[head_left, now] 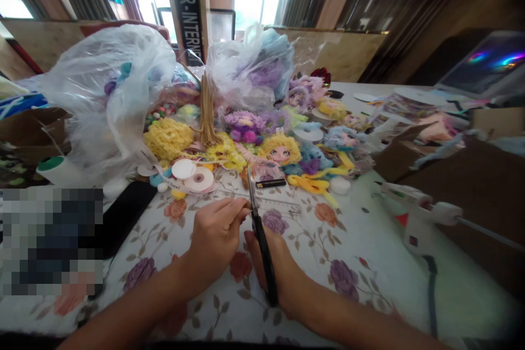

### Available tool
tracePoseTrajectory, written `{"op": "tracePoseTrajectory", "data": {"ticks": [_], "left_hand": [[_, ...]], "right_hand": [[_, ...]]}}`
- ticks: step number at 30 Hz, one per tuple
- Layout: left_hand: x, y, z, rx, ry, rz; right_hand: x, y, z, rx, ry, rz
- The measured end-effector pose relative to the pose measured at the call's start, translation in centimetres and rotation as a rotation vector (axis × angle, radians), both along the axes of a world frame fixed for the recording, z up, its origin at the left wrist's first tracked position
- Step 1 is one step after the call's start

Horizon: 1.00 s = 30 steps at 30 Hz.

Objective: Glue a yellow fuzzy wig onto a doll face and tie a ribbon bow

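Black-handled scissors [266,262] are held in my right hand [279,268], their blades pointing away from me. Just left of the blades, my left hand [215,232] is closed in a pinch at the fingertips. Whatever small thing it pinches is too small to make out. Both hands are above the floral tablecloth [197,306], with the fingertips of the left close to the scissors' pivot. Beyond them lie a clear ruler [287,206] and a small black battery-like piece [270,183]. A doll head with yellow curly hair [279,151] sits behind these.
Ribbon spools [199,179], yellow fluffy yarn [168,139] and plastic bags [135,71] crowd the back. A black phone [129,219] lies at the left. To the right are a white glue gun [414,213] with its cable and a cardboard box [463,186].
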<state>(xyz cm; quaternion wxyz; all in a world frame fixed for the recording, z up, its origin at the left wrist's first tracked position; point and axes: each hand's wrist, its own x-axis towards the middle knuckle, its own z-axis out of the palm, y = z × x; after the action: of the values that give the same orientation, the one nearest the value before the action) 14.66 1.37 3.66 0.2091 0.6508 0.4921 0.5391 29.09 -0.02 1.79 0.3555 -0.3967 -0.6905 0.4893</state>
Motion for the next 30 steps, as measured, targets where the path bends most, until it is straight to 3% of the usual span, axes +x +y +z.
{"op": "tracePoseTrajectory", "data": {"ticks": [6,9,12,14,18,21,24,27,30], "left_hand": [[-0.4,0.1,0.1,0.029,0.073,-0.002],[-0.5,0.6,0.2,0.013,0.095,-0.024],[-0.7,1.4,0.1,-0.142,-0.026,-0.086],[-1.0,2.0,-0.2,-0.274,-0.180,-0.112],[-1.8,3.1,-1.2,-0.367,-0.383,-0.058],[-1.8,3.3,-1.7,-0.394,-0.396,-0.060],[-1.3,3.0,-1.9,-0.424,-0.368,-0.125],[-0.7,2.6,-2.1,-0.442,-0.307,-0.197],[-0.5,2.4,-2.4,-0.481,-0.279,-0.218]], "right_hand": [[-0.2,-0.1,0.2,0.025,0.003,-0.005],[-0.4,-0.2,0.6,-0.067,-0.013,-0.019],[-0.2,0.3,1.4,-0.131,-0.070,-0.026],[0.5,1.2,2.0,-0.090,-0.136,-0.037],[4.2,3.3,2.4,0.049,-0.473,-0.168],[8.3,4.4,2.1,0.197,-0.880,-0.334],[11.8,4.7,1.6,0.193,-1.151,-0.435],[13.5,4.9,1.2,0.172,-1.278,-0.453],[13.8,5.5,1.0,0.209,-1.275,-0.439]]}}
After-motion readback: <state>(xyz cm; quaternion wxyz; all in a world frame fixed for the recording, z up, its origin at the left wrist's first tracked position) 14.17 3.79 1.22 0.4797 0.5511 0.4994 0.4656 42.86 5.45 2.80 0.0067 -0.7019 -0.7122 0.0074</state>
